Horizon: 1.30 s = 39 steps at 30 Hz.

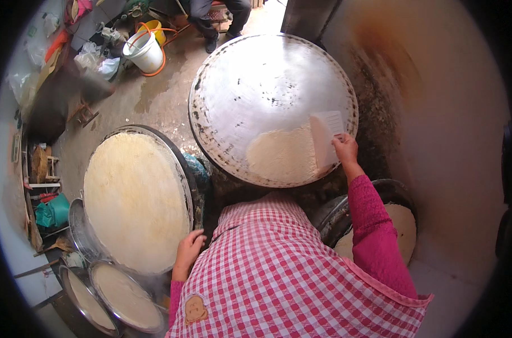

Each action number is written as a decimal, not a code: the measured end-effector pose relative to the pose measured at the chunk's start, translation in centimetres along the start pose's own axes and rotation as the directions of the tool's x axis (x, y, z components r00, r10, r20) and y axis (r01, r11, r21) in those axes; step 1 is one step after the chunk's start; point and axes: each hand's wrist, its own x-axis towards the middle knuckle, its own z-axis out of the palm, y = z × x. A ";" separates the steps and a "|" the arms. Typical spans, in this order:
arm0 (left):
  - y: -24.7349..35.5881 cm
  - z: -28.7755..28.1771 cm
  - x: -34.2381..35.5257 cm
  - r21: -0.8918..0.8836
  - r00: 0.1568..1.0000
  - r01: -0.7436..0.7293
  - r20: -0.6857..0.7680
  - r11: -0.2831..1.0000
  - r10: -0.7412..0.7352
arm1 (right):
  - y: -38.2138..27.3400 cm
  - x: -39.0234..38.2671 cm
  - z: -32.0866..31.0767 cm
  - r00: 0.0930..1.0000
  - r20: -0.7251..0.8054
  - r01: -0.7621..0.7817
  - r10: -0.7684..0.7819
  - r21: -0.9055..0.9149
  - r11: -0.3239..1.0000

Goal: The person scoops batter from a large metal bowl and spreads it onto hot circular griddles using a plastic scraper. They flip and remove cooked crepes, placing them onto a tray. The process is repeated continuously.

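My right hand (345, 149) pinches the edge of a thin, pale, flat rectangular scraper (328, 123). That scraper stands against the right side of a patch of cream-coloured batter (279, 155) on a large round metal griddle (250, 84). The batter covers only the near part of the griddle, whose bare surface is shiny with dark flecks near the rim. My left hand (188, 252) hangs beside my checked apron, close to the right edge of a second griddle; its fingers are loosely bent and hold nothing. A wide, pale round flatbread or batter sheet (137, 197) covers that second griddle.
Pans of pale batter (126, 296) stand at the lower left. A dark tub of batter (399, 225) is by my right elbow. Far left are a white bucket (144, 53) with an orange hose and a yellow bucket. A seated person's legs (214, 19) show beyond the griddle. A wall rises at right.
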 end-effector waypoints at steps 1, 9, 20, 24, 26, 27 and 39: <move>0.8 0.8 1.6 0.065 0.996 -0.076 0.043 0.995 0.074 | 0.2 0.7 0.0 0.999 -0.020 -0.042 0.043 0.030 0.999; 0.8 5.0 10.6 0.322 0.893 -0.293 0.429 0.900 0.137 | -0.9 -7.3 -1.7 0.798 0.597 -0.081 -0.084 0.245 0.966; -1.8 5.2 11.2 0.050 0.954 0.105 0.278 0.993 -0.114 | -1.1 5.0 -4.4 0.988 0.154 -0.005 0.003 0.018 1.000; -2.0 5.2 11.4 0.097 0.958 0.150 0.232 0.984 -0.169 | -0.1 -0.1 -6.5 0.652 0.757 -0.227 0.024 0.165 0.960; -1.4 5.2 11.4 0.121 0.944 0.206 0.236 0.971 -0.230 | 0.4 0.6 -7.9 0.754 0.657 0.132 -0.016 -0.128 0.983; -1.1 5.3 11.3 0.123 0.948 0.202 0.225 0.972 -0.226 | 0.5 2.1 -8.4 0.811 0.585 0.096 0.006 -0.143 0.985; -1.2 4.8 11.8 0.202 0.973 0.134 0.159 0.970 -0.167 | -0.8 6.4 -9.1 0.843 0.516 0.270 -0.150 -0.165 0.948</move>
